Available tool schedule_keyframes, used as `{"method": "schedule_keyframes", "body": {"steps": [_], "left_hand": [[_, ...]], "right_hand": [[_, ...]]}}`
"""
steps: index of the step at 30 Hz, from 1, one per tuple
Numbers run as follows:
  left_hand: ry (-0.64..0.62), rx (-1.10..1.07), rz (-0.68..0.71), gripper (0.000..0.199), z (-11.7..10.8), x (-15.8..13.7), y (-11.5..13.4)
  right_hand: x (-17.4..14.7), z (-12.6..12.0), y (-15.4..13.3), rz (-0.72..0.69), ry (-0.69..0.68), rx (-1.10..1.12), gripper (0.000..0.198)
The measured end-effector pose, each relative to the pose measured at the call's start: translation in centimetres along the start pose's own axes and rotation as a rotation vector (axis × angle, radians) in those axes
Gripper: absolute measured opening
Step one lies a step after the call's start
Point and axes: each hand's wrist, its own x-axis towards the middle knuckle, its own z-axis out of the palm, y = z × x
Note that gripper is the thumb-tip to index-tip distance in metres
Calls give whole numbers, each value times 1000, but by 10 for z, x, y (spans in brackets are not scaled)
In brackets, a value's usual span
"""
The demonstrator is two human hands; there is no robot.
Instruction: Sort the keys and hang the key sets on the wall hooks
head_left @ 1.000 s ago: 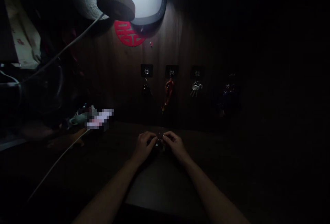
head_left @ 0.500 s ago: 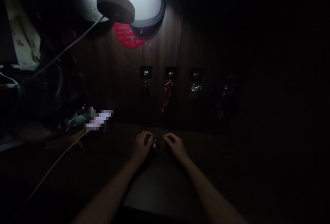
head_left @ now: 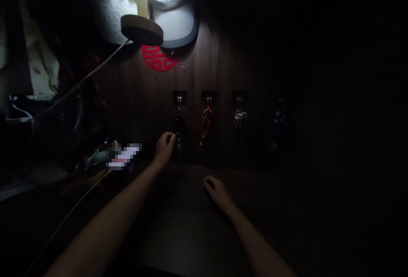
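Observation:
My left hand (head_left: 164,147) is raised in front of the dark wood panel. Its thumb and forefinger pinch a ring with keys (head_left: 179,141), which dangles just below a dark hanging item (head_left: 179,118) on the leftmost hook. Lower down, my right hand (head_left: 216,189) rests over the table with its fingers curled together. Whether anything small sits in those fingers is too dark to make out. To the right along the panel hang a red cord with a yellow end (head_left: 207,121) and a bunch of silver keys (head_left: 239,117).
A lit lamp with a round wooden base (head_left: 142,30) is at the top, by a red round paper cutout (head_left: 159,60). At left lie a pixelated bright screen (head_left: 124,158) and a white cable (head_left: 76,200). A dark bundle (head_left: 281,121) hangs on the far-right hook.
My left hand has moved up and left from the table toward the leftmost hook, carrying the keys. My right hand stays low, slightly farther down in view. The camera view has tilted up a little.

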Motion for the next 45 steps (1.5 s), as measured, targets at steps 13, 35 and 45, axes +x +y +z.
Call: {"method": "schedule_keyframes", "body": {"steps": [13, 35, 45], "left_hand": [[72, 68, -18, 26, 0, 102, 37], [17, 23, -227, 26, 3, 82, 1], [-224, -128, -336, 28, 3, -33, -38]], "right_hand": [[2, 3, 6, 1, -11, -47, 18], [1, 3, 7, -2, 29, 10, 18], [-1, 1, 2, 10, 18, 12, 18]]}}
